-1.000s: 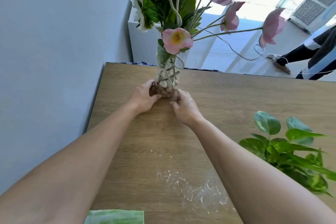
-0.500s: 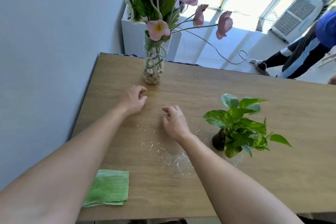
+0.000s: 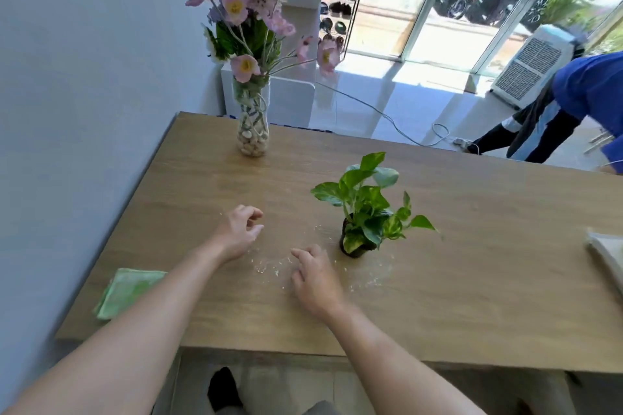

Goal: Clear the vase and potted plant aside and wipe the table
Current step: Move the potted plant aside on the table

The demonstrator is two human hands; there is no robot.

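Wood-grain worktop [image 3: 472, 280] fills most of the view, seen from above, with a pale grey wall along its left side and a bright glass door beyond its far edge. Near the far left corner stands a clear glass vase [image 3: 253, 131], upright, its lower part filled with pale pebbles and its top spreading into pink and purple flowers. Well apart from it, nearer the middle of the worktop, sits a small potted plant [image 3: 365, 212] with broad green leaves in a dark pot. Two bare forearms reach in from the bottom edge. The left hand [image 3: 237, 234] hovers over the wood between vase and plant, fingers loosely curled and holding nothing. The right hand [image 3: 317, 278] is just beside the plant's pot, not touching it, fingers also loosely bent and holding nothing. A folded green cloth [image 3: 126, 291] lies near the front left edge, partly hidden by the left forearm. White crumbs [image 3: 269, 268] are scattered on the wood between the hands and round the pot. Another person in blue [image 3: 586, 94] bends over on the floor at far right.
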